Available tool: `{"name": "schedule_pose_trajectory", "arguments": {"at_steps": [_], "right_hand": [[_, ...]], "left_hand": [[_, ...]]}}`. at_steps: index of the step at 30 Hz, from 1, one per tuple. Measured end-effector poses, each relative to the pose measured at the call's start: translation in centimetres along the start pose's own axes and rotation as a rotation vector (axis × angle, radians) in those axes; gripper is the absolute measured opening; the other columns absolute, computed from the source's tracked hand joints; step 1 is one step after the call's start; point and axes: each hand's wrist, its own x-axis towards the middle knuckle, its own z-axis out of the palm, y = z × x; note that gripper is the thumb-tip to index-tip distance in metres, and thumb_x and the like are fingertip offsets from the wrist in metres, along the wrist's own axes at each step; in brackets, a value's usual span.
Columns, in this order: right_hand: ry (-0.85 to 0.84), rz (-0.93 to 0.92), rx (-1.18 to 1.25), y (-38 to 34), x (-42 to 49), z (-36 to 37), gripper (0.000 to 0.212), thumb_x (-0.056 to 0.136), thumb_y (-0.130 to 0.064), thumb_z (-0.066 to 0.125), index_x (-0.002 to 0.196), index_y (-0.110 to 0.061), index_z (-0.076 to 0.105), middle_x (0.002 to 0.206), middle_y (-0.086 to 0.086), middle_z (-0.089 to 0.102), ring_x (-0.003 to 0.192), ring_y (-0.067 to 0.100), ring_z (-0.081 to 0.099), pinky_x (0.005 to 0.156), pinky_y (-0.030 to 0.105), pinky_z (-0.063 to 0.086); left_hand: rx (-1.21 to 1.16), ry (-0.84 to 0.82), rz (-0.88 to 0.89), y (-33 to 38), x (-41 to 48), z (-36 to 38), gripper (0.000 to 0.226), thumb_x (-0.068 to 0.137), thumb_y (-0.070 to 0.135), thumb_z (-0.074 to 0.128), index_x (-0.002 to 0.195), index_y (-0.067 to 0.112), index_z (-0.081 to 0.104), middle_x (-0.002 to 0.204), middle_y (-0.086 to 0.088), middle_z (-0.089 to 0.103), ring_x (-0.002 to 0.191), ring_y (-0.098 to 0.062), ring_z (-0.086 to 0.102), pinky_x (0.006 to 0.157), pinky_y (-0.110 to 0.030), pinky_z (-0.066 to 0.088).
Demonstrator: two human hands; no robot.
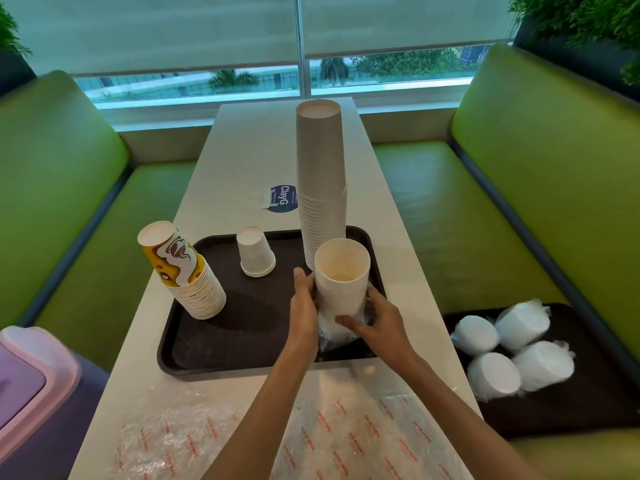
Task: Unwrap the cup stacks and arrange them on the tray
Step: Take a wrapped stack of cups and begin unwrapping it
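We count two dark rectangular plastic trays (242,323) (588,410), two white paper cup stacks (322,185) (341,282), one yellow-printed paper cup stack (187,271), one small upturned white paper cup (255,252), four plastic-wrapped white cup stacks (476,334) (521,323) (493,375) (543,368), two hands (304,306) (377,323), one pink-lidded bin (34,358).

A long white rectangular surface (242,161) runs toward a wide window (221,81) with pale roller blinds (156,26) lowered most of the way. Green padded booth benches (540,161) flank the surface on both sides, with leafy plants (588,19) behind them.
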Motion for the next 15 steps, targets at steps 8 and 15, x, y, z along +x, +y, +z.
{"name": "schedule_pose_trajectory", "arguments": {"at_steps": [8,15], "right_hand": [[-0.071,0.077,-0.033,2.5,-0.1,0.7,0.062,0.078,-0.016,0.079,0.133,-0.019,0.05,0.117,-0.007,0.063,0.111,0.012,0.059,0.098,0.033,0.051],[-0.152,0.14,-0.057,1.8,1.3,0.7,0.07,0.076,-0.008,0.078,0.137,-0.015,0.044,0.121,-0.003,0.059,0.119,0.02,0.055,0.1,0.03,0.047]], "left_hand": [[-0.018,-0.009,-0.123,-3.0,-0.5,-0.4,0.049,0.101,0.047,0.015,0.107,0.027,0.059,0.097,0.011,0.067,0.093,-0.006,0.061,0.072,-0.019,0.05],[0.034,-0.033,-0.115,-2.8,-0.5,-0.7,0.049,0.101,0.047,0.014,0.103,0.032,0.06,0.098,0.012,0.066,0.097,-0.006,0.061,0.076,-0.02,0.049]]}}
